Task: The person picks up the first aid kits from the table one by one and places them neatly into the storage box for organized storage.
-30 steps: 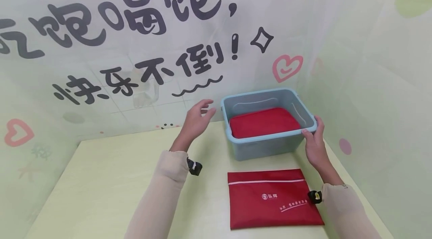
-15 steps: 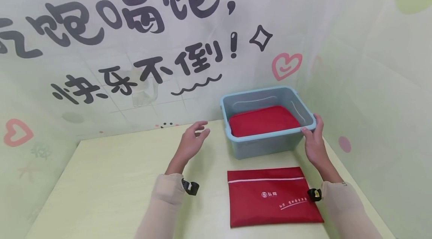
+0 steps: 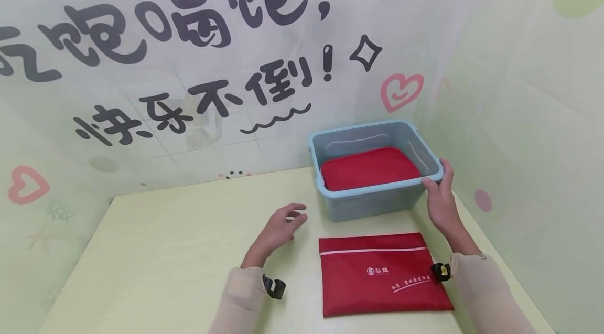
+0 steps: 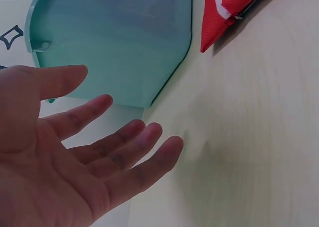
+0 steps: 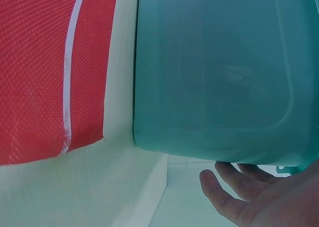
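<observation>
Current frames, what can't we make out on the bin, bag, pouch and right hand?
- Floor of the bin, head view: hidden by the bag and near wall.
- Smallest print on the pouch, head view: too small to read.
- Most of the pouch, left wrist view: cut off by the top edge.
- Part of the right hand, right wrist view: cut off by the right and bottom edges.

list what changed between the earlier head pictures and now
The left-hand grip has drawn back toward the person, from beside the left end of the blue bin to near the far left corner of the flat red pouch. Nothing was visibly taken hold of or let go. The right-hand grip stayed on the bin's near right corner; bin, red item inside and pouch stayed put.
</observation>
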A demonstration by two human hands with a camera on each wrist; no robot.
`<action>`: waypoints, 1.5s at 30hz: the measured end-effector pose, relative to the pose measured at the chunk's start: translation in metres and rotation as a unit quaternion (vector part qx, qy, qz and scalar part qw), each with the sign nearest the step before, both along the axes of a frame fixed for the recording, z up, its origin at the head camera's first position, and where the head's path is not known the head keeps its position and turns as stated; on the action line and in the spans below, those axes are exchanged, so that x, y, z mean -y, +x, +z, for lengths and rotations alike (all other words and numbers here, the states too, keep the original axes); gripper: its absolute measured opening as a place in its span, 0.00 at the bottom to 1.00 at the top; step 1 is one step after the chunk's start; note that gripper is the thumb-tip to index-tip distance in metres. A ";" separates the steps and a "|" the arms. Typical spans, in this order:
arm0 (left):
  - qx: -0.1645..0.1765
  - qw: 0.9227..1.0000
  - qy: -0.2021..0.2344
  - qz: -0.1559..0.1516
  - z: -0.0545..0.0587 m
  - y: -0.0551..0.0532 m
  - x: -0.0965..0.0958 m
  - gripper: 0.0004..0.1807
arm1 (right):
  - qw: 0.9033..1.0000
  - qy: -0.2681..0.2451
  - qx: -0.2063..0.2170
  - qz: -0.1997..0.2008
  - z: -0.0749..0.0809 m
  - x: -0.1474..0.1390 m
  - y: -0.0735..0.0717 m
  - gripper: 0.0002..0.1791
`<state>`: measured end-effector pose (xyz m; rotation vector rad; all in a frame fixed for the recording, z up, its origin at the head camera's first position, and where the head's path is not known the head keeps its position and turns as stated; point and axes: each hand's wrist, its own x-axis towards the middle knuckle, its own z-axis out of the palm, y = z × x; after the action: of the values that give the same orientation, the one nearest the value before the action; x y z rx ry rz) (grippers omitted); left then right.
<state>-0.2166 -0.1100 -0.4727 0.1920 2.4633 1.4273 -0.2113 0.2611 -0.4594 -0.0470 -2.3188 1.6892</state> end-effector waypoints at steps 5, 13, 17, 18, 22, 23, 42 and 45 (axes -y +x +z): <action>0.028 0.999 0.012 -0.016 -0.009 0.009 -0.006 0.24 | 1.000 0.000 0.003 0.001 -0.001 -0.002 -0.001 0.37; 0.039 0.998 0.036 -0.026 -0.021 0.019 -0.018 0.25 | 1.000 -0.005 0.001 0.004 -0.002 -0.002 -0.002 0.37; 0.028 0.999 0.029 -0.029 -0.025 0.024 -0.027 0.26 | 1.000 -0.002 -0.003 0.005 0.000 -0.001 0.000 0.37; 0.022 0.999 0.027 -0.030 -0.025 0.026 -0.029 0.26 | 1.000 0.000 -0.003 0.004 0.001 0.000 0.001 0.37; 0.008 0.999 0.011 -0.031 -0.026 0.031 -0.038 0.29 | 1.000 0.002 0.000 0.002 0.002 0.001 0.002 0.36; 0.003 1.000 0.005 -0.031 -0.026 0.032 -0.039 0.30 | 1.000 0.002 0.001 0.002 0.001 0.001 0.002 0.36; -0.093 0.991 -0.078 -0.057 -0.030 0.048 -0.064 0.38 | 1.000 -0.002 0.000 0.003 0.002 0.000 0.002 0.36; -0.085 0.992 -0.065 -0.064 -0.029 0.047 -0.064 0.39 | 1.000 -0.002 0.001 0.004 0.003 0.000 0.002 0.37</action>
<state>-0.1698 -0.0463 -0.5020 0.4513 2.6157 1.2402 -0.2094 0.2611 -0.4565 -0.0402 -2.3206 1.6998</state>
